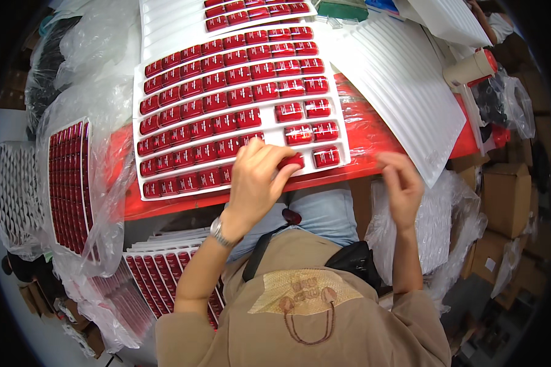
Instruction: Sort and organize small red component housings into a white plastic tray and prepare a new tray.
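A white ribbed tray (269, 116) lies on the table before me, filled with rows of small shiny red cylinders (214, 81) bearing white print. Over its near edge is my left hand (255, 174), closed with thumb and fingertips around one red cylinder (292, 161) in the nearest row. A single cylinder (326, 156) sits just right of it. Bare spots show in the tray above that hand. My right hand (403, 188) is raised off the tray's right side, fingers loosely bent and apart from the thumb, with nothing visible between them.
Red plastic sheeting (370, 131) covers the table. An empty white ribbed tray (404, 92) lies at right, near a cream roll (469, 68). Another filled tray (70, 183) stands in clear plastic at left; stacked filled trays (159, 278) are below the table. Cardboard boxes (505, 199) stand right.
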